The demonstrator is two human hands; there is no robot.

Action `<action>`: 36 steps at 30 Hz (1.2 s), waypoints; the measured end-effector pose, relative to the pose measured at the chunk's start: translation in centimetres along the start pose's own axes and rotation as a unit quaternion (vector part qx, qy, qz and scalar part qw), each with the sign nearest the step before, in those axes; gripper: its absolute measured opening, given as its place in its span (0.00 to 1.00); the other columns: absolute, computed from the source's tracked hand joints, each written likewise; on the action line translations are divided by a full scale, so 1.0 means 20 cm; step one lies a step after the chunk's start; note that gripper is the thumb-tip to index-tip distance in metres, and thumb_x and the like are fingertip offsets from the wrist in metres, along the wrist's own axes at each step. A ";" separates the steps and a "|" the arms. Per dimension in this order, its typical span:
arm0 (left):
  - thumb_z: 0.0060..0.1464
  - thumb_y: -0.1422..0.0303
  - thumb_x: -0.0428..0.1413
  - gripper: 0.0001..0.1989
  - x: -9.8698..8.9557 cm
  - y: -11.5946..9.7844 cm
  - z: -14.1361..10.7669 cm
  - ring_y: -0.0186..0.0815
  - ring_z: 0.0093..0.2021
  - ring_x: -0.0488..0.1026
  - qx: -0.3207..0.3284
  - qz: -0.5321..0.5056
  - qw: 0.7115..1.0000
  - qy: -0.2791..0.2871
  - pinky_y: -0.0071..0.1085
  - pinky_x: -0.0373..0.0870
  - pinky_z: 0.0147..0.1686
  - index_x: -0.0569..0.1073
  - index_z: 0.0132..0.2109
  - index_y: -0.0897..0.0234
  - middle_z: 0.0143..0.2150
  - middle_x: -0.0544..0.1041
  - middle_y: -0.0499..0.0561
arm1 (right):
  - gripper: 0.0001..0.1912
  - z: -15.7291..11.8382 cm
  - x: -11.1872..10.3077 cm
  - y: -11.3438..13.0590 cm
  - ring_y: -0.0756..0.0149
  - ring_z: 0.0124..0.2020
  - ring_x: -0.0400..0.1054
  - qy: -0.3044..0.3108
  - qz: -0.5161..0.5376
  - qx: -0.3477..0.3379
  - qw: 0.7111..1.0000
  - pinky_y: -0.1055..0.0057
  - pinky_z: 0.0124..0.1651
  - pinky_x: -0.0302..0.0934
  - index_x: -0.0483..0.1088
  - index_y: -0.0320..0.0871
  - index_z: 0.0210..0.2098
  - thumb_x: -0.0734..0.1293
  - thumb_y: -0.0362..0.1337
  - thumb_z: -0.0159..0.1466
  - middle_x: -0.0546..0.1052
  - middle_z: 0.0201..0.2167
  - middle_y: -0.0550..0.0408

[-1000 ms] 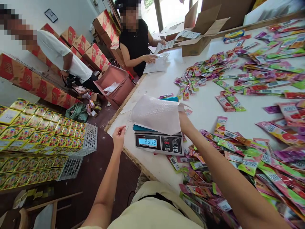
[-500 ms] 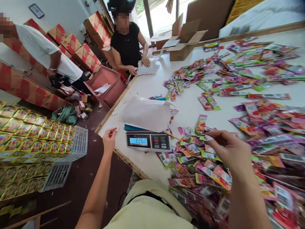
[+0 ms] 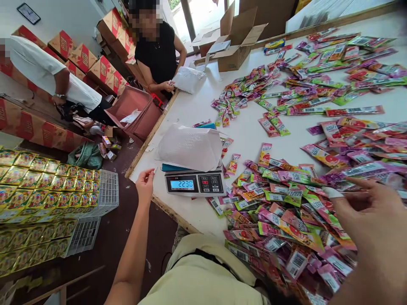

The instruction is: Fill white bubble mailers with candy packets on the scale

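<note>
Beside the table's left edge, my left hand (image 3: pixel 145 182) is closed in a pinch. A small white bit shows at its fingertips, too small to name. My right hand (image 3: pixel 372 207) is over the heap of candy stick packs (image 3: pixel 295 224), thumb and fingers apart, with nothing visible between them. White material covers its thumb tip. On the table between my hands stands a digital scale (image 3: pixel 195 183), its blue display appearing to read 2230. A bulging white plastic bag (image 3: pixel 189 146) lies on the scale's blue tray (image 3: pixel 171 168) and hides most of it.
Across the table (image 3: pixel 190 212), a co-worker (image 3: pixel 159 55) handles another white bag (image 3: pixel 189 79). An open carton (image 3: pixel 233 59) stands at the back. More stick packs spread right. Left are a reddish bin (image 3: pixel 136 110), another person (image 3: pixel 47 63) and crates (image 3: pixel 108 188) of yellow packs.
My right hand has moved right across the stick packs, away from the scale. The display has dropped from about 2262 to 2230. The co-worker's bag now stands fuller and raised; my left hand stays pinched.
</note>
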State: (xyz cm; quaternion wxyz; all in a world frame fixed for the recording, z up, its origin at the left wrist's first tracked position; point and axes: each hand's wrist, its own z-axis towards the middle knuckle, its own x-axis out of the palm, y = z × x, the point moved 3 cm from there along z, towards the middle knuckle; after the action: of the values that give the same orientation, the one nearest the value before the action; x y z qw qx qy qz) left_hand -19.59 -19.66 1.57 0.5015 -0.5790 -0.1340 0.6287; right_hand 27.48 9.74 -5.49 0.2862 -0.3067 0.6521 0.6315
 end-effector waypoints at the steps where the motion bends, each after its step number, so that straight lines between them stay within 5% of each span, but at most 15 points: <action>1: 0.56 0.55 0.60 0.17 0.00 0.00 0.00 0.36 0.37 0.76 -0.002 0.000 1.000 0.000 0.32 0.72 0.39 0.81 0.43 0.64 0.39 0.80 0.55 | 0.33 0.00 -0.01 0.01 0.49 0.25 0.70 -0.008 -0.021 0.021 1.000 0.52 0.31 0.60 0.72 0.51 0.55 0.65 0.53 0.51 0.76 0.25 0.49; 5: 0.55 0.55 0.59 0.17 0.01 0.01 -0.01 0.36 0.38 0.76 -0.008 -0.003 1.000 -0.002 0.32 0.72 0.39 0.81 0.42 0.64 0.39 0.80 0.55 | 0.34 -0.03 0.00 0.16 0.50 0.28 0.70 0.004 0.016 0.029 0.999 0.52 0.37 0.60 0.74 0.48 0.55 0.64 0.54 0.52 0.74 0.25 0.50; 10: 0.56 0.55 0.59 0.17 0.01 0.03 -0.01 0.36 0.37 0.76 -0.009 0.002 1.000 -0.006 0.31 0.71 0.38 0.81 0.42 0.64 0.39 0.79 0.54 | 0.23 -0.07 0.21 0.45 0.56 0.29 0.70 0.130 0.115 -0.107 0.979 0.59 0.36 0.61 0.77 0.46 0.45 0.64 0.50 0.55 0.76 0.27 0.51; 17: 0.56 0.55 0.59 0.17 -0.02 0.08 -0.01 0.35 0.37 0.75 -0.019 0.002 1.000 -0.014 0.31 0.71 0.39 0.81 0.42 0.64 0.39 0.79 0.54 | 0.18 -0.03 0.42 0.81 0.63 0.29 0.70 0.181 0.220 -0.250 0.925 0.64 0.36 0.63 0.79 0.44 0.44 0.65 0.44 0.61 0.79 0.32 0.50; 25: 0.56 0.54 0.59 0.18 -0.04 0.12 -0.02 0.36 0.39 0.76 -0.028 -0.004 0.999 -0.022 0.31 0.72 0.41 0.81 0.43 0.64 0.41 0.79 0.55 | 0.16 0.00 0.47 0.89 0.65 0.26 0.67 0.205 0.222 -0.257 0.918 0.66 0.34 0.61 0.79 0.44 0.42 0.64 0.42 0.60 0.79 0.30 0.52; 31: 0.56 0.55 0.59 0.17 -0.02 0.09 -0.02 0.36 0.39 0.76 -0.021 -0.003 1.000 -0.021 0.31 0.71 0.39 0.81 0.42 0.64 0.40 0.79 0.55 | 0.19 0.03 0.62 1.07 0.67 0.25 0.67 0.283 0.249 -0.315 0.871 0.69 0.32 0.59 0.79 0.41 0.44 0.63 0.39 0.56 0.80 0.33 0.50; 36: 0.60 0.57 0.57 0.16 -0.07 0.00 -0.03 0.37 0.40 0.75 0.001 0.030 0.999 -0.025 0.32 0.73 0.40 0.79 0.43 0.64 0.41 0.79 0.54 | 0.17 0.07 0.67 1.11 0.68 0.24 0.66 0.272 0.224 -0.335 0.874 0.71 0.32 0.57 0.79 0.41 0.38 0.62 0.36 0.54 0.78 0.28 0.53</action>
State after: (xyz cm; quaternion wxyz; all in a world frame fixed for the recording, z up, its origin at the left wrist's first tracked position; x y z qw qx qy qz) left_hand -19.26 -21.01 2.29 0.4795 -0.5666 -0.1288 0.6576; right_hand 1.87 10.93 -1.23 -0.1719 -0.3895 0.5050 0.7508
